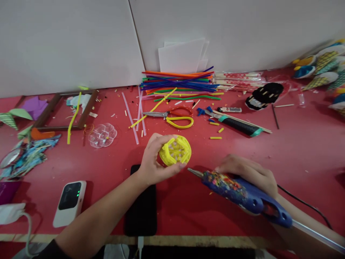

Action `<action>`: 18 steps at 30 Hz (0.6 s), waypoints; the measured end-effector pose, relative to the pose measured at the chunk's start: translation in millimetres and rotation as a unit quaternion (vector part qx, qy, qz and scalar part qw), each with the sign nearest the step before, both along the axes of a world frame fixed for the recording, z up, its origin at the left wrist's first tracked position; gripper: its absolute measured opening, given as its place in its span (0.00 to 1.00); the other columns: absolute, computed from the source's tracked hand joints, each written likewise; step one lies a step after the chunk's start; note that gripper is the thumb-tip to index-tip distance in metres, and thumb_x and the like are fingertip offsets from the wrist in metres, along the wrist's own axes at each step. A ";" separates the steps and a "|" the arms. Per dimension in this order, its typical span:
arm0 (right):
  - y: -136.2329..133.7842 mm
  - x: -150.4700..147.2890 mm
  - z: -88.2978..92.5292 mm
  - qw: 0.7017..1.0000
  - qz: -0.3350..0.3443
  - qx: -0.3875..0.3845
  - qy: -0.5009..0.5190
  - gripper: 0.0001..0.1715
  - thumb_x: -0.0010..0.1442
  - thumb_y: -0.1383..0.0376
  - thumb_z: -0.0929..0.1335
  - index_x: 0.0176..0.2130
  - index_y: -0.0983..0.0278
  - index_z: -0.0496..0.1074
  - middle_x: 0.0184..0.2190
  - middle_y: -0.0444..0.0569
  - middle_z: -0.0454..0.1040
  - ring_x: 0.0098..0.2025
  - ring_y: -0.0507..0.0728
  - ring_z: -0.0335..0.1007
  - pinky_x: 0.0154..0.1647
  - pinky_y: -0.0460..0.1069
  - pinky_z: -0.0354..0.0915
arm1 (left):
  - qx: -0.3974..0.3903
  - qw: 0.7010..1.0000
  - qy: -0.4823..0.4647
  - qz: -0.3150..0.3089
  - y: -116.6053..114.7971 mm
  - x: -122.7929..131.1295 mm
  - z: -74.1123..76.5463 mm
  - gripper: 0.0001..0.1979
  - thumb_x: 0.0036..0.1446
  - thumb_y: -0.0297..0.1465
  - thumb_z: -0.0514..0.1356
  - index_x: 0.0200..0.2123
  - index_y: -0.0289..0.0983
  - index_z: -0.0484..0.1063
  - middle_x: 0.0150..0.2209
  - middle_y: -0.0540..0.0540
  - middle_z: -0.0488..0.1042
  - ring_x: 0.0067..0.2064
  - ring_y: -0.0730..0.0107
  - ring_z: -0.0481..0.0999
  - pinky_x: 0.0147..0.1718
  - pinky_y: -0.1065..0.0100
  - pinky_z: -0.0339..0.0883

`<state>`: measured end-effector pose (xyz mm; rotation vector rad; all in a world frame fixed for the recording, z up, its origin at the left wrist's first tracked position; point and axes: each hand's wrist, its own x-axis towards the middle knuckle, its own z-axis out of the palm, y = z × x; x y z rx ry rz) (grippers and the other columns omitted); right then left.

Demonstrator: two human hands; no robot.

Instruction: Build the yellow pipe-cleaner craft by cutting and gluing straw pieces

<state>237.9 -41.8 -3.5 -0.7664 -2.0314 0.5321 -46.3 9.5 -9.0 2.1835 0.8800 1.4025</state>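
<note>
Scissors [156, 114] lie beyond the left hand [154, 161] — a phone [142, 214] beneath its wrist.

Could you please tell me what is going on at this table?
A person's left hand holds a round yellow piece between thumb and fingers. The right hand grips a blue glue gun, its nozzle pointing toward the piece and close to the left thumb, without touching the piece. Beyond them, scissors and a bundle of colourful pipe cleaners lie on the red table.
</note>
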 end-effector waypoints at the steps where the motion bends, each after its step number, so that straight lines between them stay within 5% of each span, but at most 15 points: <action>1: -0.1 0.0 0.7 1.000 0.001 0.001 0.002 0.13 0.75 0.62 0.64 0.51 0.60 0.76 0.33 0.50 0.79 0.34 0.58 0.80 0.34 0.54 0.76 | 0.004 1.000 -0.005 -0.001 -0.1 0.3 -0.3 0.33 0.59 0.46 0.72 0.63 0.45 0.67 0.49 0.43 0.77 0.46 0.62 0.75 0.44 0.60 0.76; 8: 0.7 -3.4 5.6 1.000 -0.003 0.003 0.007 0.14 0.75 0.61 0.63 0.53 0.55 0.76 0.32 0.49 0.80 0.33 0.59 0.79 0.32 0.55 0.75 | -0.022 1.000 -0.018 0.005 -1.3 2.2 2.5 0.28 0.56 0.35 0.72 0.58 0.46 0.69 0.46 0.46 0.77 0.41 0.65 0.75 0.39 0.62 0.76; 18: -0.9 -0.2 2.9 1.000 -0.002 -0.025 0.004 0.14 0.75 0.61 0.63 0.53 0.54 0.77 0.32 0.49 0.80 0.34 0.61 0.80 0.34 0.55 0.75 | -0.042 0.999 -0.011 -0.014 -1.1 0.7 5.0 0.29 0.53 0.29 0.71 0.58 0.46 0.73 0.52 0.42 0.78 0.51 0.57 0.77 0.49 0.53 0.78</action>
